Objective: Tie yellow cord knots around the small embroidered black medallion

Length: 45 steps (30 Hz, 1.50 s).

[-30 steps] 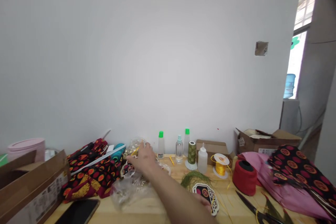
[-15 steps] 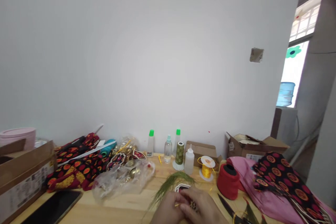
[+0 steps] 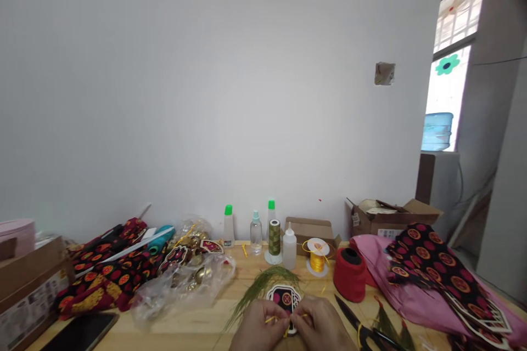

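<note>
Both hands meet at the bottom edge of the head view, over a wooden table (image 3: 206, 326). My left hand (image 3: 257, 329) and my right hand (image 3: 321, 326) are closed in pinches on a thin yellow cord (image 3: 284, 319). The cord lies across a small black, red and white embroidered patch (image 3: 285, 299) on the table just beyond my fingertips. A bundle of green threads (image 3: 263, 284) fans out behind the patch.
A red thread cone (image 3: 349, 281), yellow cord spool (image 3: 317, 256), green thread cone (image 3: 274, 238) and small bottles (image 3: 255, 227) line the back. Scissors (image 3: 362, 328) lie right of my hands. A plastic bag of brass bells (image 3: 185, 282), patterned fabric (image 3: 107, 277), phone (image 3: 78, 333) and boxes sit left.
My left hand came back from the plastic bag at the left and joined my right hand at the patch. Both now pinch the yellow cord. The view shifted slightly right.
</note>
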Available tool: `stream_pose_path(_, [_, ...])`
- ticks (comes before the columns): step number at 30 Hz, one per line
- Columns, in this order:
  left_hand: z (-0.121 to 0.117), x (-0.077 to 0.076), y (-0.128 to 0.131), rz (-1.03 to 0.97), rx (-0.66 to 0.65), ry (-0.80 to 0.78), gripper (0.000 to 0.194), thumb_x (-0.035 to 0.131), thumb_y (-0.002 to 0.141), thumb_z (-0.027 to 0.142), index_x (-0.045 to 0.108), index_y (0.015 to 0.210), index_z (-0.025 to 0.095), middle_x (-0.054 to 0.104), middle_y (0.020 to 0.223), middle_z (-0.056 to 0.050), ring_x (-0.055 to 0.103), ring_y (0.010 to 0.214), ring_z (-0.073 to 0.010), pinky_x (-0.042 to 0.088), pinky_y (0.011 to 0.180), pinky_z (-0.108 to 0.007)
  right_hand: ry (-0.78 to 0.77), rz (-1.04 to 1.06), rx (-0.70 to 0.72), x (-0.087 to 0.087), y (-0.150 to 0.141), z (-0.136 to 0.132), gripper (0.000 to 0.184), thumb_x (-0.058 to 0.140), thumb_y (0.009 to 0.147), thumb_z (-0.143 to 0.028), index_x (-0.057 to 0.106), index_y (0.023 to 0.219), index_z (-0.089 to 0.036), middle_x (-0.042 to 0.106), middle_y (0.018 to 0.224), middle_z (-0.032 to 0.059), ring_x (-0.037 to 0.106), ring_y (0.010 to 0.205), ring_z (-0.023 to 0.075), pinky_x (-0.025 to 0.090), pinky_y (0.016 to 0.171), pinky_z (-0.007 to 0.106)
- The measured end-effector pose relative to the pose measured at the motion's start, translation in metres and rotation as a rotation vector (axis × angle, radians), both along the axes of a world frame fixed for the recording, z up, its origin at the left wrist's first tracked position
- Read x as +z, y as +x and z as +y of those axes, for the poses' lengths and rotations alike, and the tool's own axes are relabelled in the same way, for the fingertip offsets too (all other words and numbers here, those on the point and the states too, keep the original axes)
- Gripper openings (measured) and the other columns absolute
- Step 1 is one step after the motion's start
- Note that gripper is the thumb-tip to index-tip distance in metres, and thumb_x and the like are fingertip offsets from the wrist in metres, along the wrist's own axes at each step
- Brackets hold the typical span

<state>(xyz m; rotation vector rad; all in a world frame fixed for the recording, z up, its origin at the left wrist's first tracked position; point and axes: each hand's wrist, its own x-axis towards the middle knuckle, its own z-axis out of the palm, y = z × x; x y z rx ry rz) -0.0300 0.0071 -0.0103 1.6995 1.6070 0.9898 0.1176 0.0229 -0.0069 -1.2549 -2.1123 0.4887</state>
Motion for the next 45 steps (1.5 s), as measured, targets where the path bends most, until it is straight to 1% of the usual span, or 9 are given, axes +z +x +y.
stream_pose_path(4, [-0.005,0.009,0.008,-0.030,-0.070,-0.015,0.024,0.050,0.063,0.031,0.066,0.061,0.012,0.068,0.065,-0.005,0.058,0.067,-0.0197,0.043,0.063,-0.024,-0.191,0.329,-0.030,-0.005,-0.002,0.001,0.015,0.049,0.064,-0.023,0.058,0.056,-0.014,0.053,0.055,0.0001,0.048,0.056,0.0124,0.033,0.050,0.021])
stream_pose_path(7, [-0.003,0.012,0.007,-0.080,-0.113,0.005,0.027,0.052,0.063,0.034,0.066,0.065,0.011,0.068,0.067,-0.005,0.058,0.067,-0.0197,0.043,0.063,-0.024,-0.454,0.613,0.075,-0.005,-0.002,0.003,0.016,0.051,0.060,-0.028,0.056,0.056,-0.013,0.047,0.048,-0.0036,0.041,0.044,0.0070,0.030,0.043,0.018])
stream_pose_path(11, [0.002,0.007,0.004,-0.101,-0.162,0.037,0.030,0.049,0.066,0.037,0.065,0.064,0.012,0.067,0.063,-0.004,0.058,0.064,-0.0195,0.043,0.059,-0.024,-0.886,0.799,0.251,-0.001,-0.001,0.003,0.019,0.042,0.062,-0.022,0.058,0.069,-0.014,0.036,0.037,-0.0088,0.018,0.026,0.0014,0.010,0.029,0.015])
stream_pose_path(15, [0.007,0.002,0.003,-0.138,-0.156,0.054,0.024,0.053,0.063,0.035,0.064,0.066,0.013,0.067,0.067,-0.005,0.058,0.067,-0.0199,0.043,0.063,-0.025,-0.966,0.895,0.271,-0.002,0.003,0.004,0.023,0.043,0.061,-0.019,0.058,0.077,-0.014,0.038,0.037,-0.0087,0.017,0.024,0.0004,0.006,0.027,0.014])
stream_pose_path(29, [0.005,0.011,-0.003,-0.108,-0.078,-0.016,0.024,0.057,0.056,0.037,0.060,0.058,0.013,0.064,0.058,-0.002,0.057,0.063,-0.0199,0.042,0.060,-0.025,-0.870,0.798,0.290,-0.003,-0.005,0.001,0.022,0.050,0.064,-0.021,0.061,0.081,-0.012,0.040,0.030,-0.0093,0.022,0.021,0.0015,0.010,0.024,0.014])
stream_pose_path(35, [0.008,0.005,-0.005,-0.351,-0.176,-0.157,0.028,0.061,0.053,0.039,0.063,0.063,0.013,0.065,0.058,-0.002,0.057,0.061,-0.0188,0.042,0.059,-0.026,-0.559,0.616,0.089,-0.010,-0.017,-0.002,0.024,0.054,0.063,-0.027,0.059,0.081,-0.012,0.036,0.031,-0.0095,0.031,0.027,0.0039,0.020,0.029,0.014])
stream_pose_path(39, [0.012,-0.004,-0.009,-0.545,-0.273,-0.288,0.037,0.066,0.046,0.042,0.064,0.066,0.011,0.066,0.059,-0.004,0.057,0.058,-0.0175,0.041,0.058,-0.025,-0.292,0.372,-0.031,-0.010,-0.016,-0.005,0.018,0.050,0.063,-0.020,0.062,0.077,-0.018,0.044,0.039,-0.0061,0.040,0.036,0.0067,0.028,0.036,0.016])
stream_pose_path(42, [0.011,-0.004,-0.010,-0.490,-0.263,-0.298,0.038,0.065,0.048,0.044,0.065,0.066,0.010,0.066,0.058,-0.004,0.055,0.055,-0.0167,0.040,0.055,-0.025,-0.038,0.215,-0.047,-0.008,-0.012,-0.007,0.015,0.052,0.062,-0.018,0.063,0.070,-0.023,0.053,0.048,-0.0044,0.046,0.046,0.0081,0.032,0.046,0.017])
stream_pose_path(45, [0.008,0.001,-0.007,-0.327,-0.220,-0.196,0.034,0.061,0.052,0.045,0.067,0.061,0.012,0.066,0.057,-0.003,0.055,0.057,-0.0176,0.040,0.057,-0.024,0.036,0.101,-0.066,-0.007,-0.010,-0.008,0.015,0.051,0.063,-0.018,0.063,0.069,-0.025,0.057,0.052,-0.0045,0.049,0.050,0.0085,0.032,0.049,0.017])
